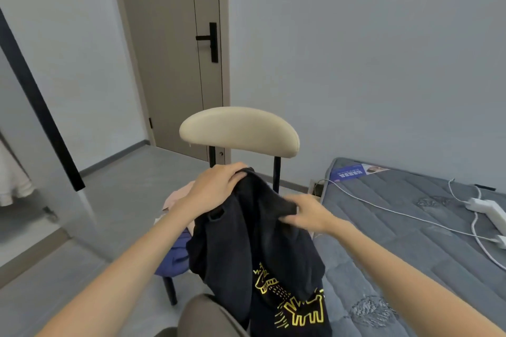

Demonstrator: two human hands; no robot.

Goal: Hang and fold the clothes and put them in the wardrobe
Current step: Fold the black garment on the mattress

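Black T-shirt (254,243), soft, crumpled, between 2 gripping hands

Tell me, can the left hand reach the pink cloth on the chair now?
Probably not yet: the left hand grips the black shirt, so its fingers are busy. The pink cloth lies uncovered just beside it; after letting go, likely yes.

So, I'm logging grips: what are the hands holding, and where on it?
Both hold the black shirt: the left hand grips its top edge, the right hand pinches a fold lower down.
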